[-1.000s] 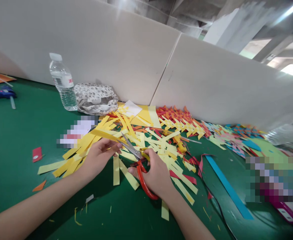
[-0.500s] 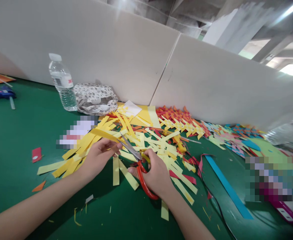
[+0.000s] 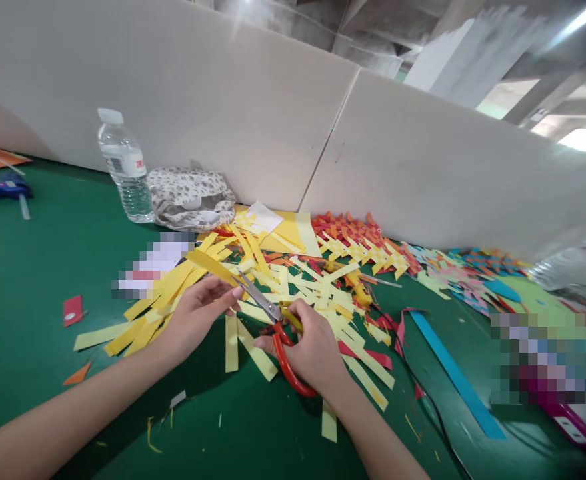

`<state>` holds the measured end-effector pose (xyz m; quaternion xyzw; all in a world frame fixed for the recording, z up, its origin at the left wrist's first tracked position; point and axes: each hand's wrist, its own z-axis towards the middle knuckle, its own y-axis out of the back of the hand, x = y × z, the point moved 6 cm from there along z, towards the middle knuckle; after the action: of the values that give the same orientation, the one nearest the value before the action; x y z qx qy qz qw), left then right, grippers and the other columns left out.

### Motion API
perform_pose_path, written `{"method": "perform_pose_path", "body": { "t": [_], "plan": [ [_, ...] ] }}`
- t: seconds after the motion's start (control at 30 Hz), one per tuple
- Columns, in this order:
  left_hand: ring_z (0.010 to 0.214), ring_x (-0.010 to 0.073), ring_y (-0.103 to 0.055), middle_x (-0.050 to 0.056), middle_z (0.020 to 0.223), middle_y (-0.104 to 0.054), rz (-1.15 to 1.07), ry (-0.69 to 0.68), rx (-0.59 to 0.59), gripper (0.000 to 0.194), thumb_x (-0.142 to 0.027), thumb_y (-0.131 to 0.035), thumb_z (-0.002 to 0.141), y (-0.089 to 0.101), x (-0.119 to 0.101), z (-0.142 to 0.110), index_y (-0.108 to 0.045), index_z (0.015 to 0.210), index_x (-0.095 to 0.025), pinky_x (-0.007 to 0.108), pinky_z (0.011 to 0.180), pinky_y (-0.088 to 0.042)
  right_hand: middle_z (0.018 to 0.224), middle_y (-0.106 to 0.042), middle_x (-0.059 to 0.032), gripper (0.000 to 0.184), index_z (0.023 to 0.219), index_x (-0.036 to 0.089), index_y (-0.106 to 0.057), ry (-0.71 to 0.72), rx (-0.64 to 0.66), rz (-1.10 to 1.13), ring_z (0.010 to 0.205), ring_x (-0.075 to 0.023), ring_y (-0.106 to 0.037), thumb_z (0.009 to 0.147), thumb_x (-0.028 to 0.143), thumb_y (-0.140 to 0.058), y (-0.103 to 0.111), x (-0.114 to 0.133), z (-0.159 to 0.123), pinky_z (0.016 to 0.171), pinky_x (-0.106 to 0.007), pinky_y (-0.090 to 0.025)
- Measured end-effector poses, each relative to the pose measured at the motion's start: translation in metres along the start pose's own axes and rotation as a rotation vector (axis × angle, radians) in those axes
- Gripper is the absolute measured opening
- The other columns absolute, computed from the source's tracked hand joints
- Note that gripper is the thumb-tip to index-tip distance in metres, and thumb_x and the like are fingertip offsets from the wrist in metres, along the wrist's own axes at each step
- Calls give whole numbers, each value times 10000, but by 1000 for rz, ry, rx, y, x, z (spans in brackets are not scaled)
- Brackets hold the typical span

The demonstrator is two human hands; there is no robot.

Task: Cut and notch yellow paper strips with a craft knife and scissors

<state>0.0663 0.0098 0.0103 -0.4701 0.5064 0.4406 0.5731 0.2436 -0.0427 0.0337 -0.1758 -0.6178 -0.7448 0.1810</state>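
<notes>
My left hand (image 3: 205, 313) pinches a yellow paper strip (image 3: 213, 265) between thumb and fingers, its free end pointing up and left. My right hand (image 3: 313, 347) grips a pair of scissors (image 3: 289, 367) with red handles; the metal blades reach up and left to the strip near my left fingertips. Something yellow also shows between the right fingers by the scissors' pivot. Below both hands lies a loose heap of pale yellow paper strips (image 3: 257, 350) and deeper yellow strips (image 3: 145, 320).
A water bottle (image 3: 125, 170) and a patterned cloth bag (image 3: 193, 197) stand by the grey partition (image 3: 253, 107). Woven red and yellow paper pieces (image 3: 357, 247) lie at the back. Right are a blue strip (image 3: 457, 373), a black cable (image 3: 430, 407) and a magenta power strip (image 3: 570, 420).
The scissors' blades have shifted slightly down and left, and the strip's free end sits a little further right. Both hands stay almost in place.
</notes>
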Motion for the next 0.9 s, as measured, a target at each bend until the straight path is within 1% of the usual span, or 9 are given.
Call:
{"method": "perform_pose_path", "body": {
  "t": [0.3,0.43,0.5,0.6,0.67,0.7,0.73,0.8,0.9],
  "plan": [
    [599,115,-583,-21,659,-599,-6,-2,-9,206,-378,-673,718,-1,0,0,-613,718,-180,225,577,-474,590,-466,48,446,677,232,-376,-10,-5,23,520,-121,-403,598,567,-660,0,0,-1,462,-234,-299],
    [582,123,-568,-14,640,-585,69,-14,-7,236,-402,-650,728,0,-3,-1,-584,683,-180,234,565,-459,551,-431,59,427,645,233,-366,-53,-33,89,501,-117,-372,624,546,-656,0,-4,0,454,-231,-287],
    [580,128,-556,-15,633,-576,165,-25,32,242,-413,-629,738,-1,-4,0,-574,677,-185,231,546,-438,558,-422,64,398,658,233,-367,-93,-86,162,501,-115,-373,652,514,-650,4,-9,1,461,-230,-299],
    [550,139,-530,-19,596,-569,411,-75,211,262,-429,-559,776,-13,-4,-3,-585,649,-202,228,493,-378,614,-455,56,343,735,233,-396,-149,-185,289,537,-126,-422,685,464,-644,12,-15,2,496,-239,-349],
    [543,155,-535,-6,604,-606,627,-144,320,293,-438,-496,809,-21,-3,-7,-625,663,-220,238,484,-352,652,-485,43,321,788,231,-408,-184,-197,364,572,-142,-462,708,449,-629,14,-19,3,522,-253,-382],
    [565,168,-555,6,641,-638,726,-185,345,303,-443,-471,820,-24,-2,-10,-652,702,-231,244,493,-353,665,-493,37,311,799,230,-409,-196,-190,390,586,-149,-474,721,448,-617,14,-19,4,534,-261,-392],
    [605,183,-581,20,697,-670,810,-224,349,306,-447,-457,826,-25,-2,-12,-675,759,-243,249,510,-362,672,-498,32,305,801,230,-410,-208,-181,405,595,-154,-481,729,450,-608,13,-20,4,541,-267,-397],
    [716,215,-620,48,834,-703,927,-285,316,320,-452,-444,832,-25,-4,-13,-688,895,-255,259,550,-385,680,-500,28,308,792,230,-407,-221,-164,412,607,-159,-486,731,459,-604,12,-19,4,547,-273,-400],
    [825,241,-620,76,935,-692,1097,-373,210,344,-419,-390,864,-17,-9,-8,-651,993,-235,275,580,-399,657,-482,38,331,776,235,-397,-210,-133,386,588,-154,-471,712,469,-621,10,-16,3,529,-267,-384]
  ]
}}
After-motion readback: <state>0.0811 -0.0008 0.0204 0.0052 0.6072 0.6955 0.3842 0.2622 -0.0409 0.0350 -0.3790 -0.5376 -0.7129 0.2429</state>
